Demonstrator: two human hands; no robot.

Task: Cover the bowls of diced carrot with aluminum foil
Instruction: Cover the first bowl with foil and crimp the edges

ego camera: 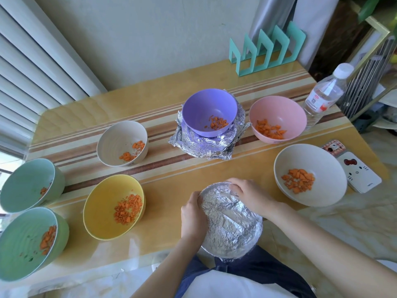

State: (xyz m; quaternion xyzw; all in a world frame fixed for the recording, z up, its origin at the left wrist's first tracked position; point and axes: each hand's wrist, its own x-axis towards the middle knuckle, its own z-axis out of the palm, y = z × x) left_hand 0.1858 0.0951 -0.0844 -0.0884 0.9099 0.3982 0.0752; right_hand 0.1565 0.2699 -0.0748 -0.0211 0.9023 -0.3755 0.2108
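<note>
A foil-covered bowl [231, 222] sits at the table's near edge. My left hand [192, 218] curls round its left rim, pressing the foil down. My right hand [249, 193] grips the far right rim over the foil. Open bowls of diced carrot stand around: a purple bowl [209, 112] on crumpled foil sheets [202, 147], a pink bowl [278, 119], a white bowl [309, 175], a beige bowl [122, 144], a yellow bowl [113, 206], and two green bowls [30, 184] [28, 244] at the left.
A water bottle [324, 95] stands at the table's far right corner. A teal rack [266, 48] is against the wall. Two small cases [354, 171] lie right of the white bowl. The wooden table [167, 175] has bare room between the bowls.
</note>
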